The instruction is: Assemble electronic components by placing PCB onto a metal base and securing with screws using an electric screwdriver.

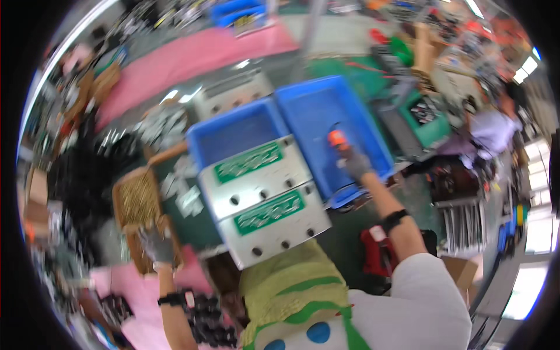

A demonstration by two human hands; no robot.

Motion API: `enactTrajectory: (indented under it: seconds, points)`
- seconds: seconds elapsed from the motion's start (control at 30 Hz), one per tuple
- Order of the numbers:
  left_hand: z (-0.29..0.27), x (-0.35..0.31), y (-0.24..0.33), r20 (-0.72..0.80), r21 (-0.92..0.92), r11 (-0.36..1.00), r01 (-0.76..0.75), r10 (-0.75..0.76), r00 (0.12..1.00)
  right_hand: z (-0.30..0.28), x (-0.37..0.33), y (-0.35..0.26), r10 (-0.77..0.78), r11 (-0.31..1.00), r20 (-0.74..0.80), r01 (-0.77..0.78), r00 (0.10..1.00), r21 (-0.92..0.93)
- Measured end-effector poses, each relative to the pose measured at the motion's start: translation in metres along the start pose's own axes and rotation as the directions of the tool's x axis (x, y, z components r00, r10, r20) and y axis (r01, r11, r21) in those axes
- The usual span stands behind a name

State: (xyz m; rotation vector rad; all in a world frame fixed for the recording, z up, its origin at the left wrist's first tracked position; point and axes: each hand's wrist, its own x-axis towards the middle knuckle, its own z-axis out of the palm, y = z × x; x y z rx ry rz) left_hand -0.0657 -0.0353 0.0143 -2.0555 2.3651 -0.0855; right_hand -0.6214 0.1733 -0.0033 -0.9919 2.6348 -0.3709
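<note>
My right hand (pixel 354 165), in a grey glove, is closed round an orange-ended tool (pixel 336 139) whose exact kind is blurred. It is over the right-hand blue tray (pixel 318 105). Down at the left, my gloved left hand (pixel 156 245) reaches over a small brown box (pixel 139 256), beside a box of small brass-coloured parts (pixel 139 198); its fingertips are smeared, so any grip is unclear. Between my hands lie two silver metal panels (pixel 274 224) with round holes and green printed patches, side by side. The farther one overlaps another blue tray (pixel 201 140).
A similar metal panel (pixel 233 93) stands behind the trays. Clear plastic bags (pixel 189 201) lie beside the brass parts. A red case (pixel 376 251) is under my right arm. Another person (pixel 490 131) is at the right, near a green bin (pixel 429 116). Pink sheeting (pixel 175 70) stretches along the far left.
</note>
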Motion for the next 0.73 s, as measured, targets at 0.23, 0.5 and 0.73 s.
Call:
enactTrajectory:
  seconds: [0.23, 0.5, 0.73]
  points:
    - [-0.03, -0.009, 0.153, -0.074, -0.192, 0.762, -0.618, 0.617, 0.783, 0.02, -0.124, -0.073, -0.307, 0.941, 0.179, 0.326, 0.935, -0.092]
    - [-0.007, 0.002, 0.202, -0.089, -0.256, 0.54, -0.802, 0.813, 0.575, 0.046, -0.156, -0.071, -0.253, 0.966, 0.031, 0.254, 0.967, -0.034]
    - [-0.009, 0.007, 0.197, 0.044, 0.015, 0.503, -0.864, 0.863, 0.503, -0.057, -0.199, -0.12, -0.386, 0.851, 0.016, 0.349, 0.922, 0.393]
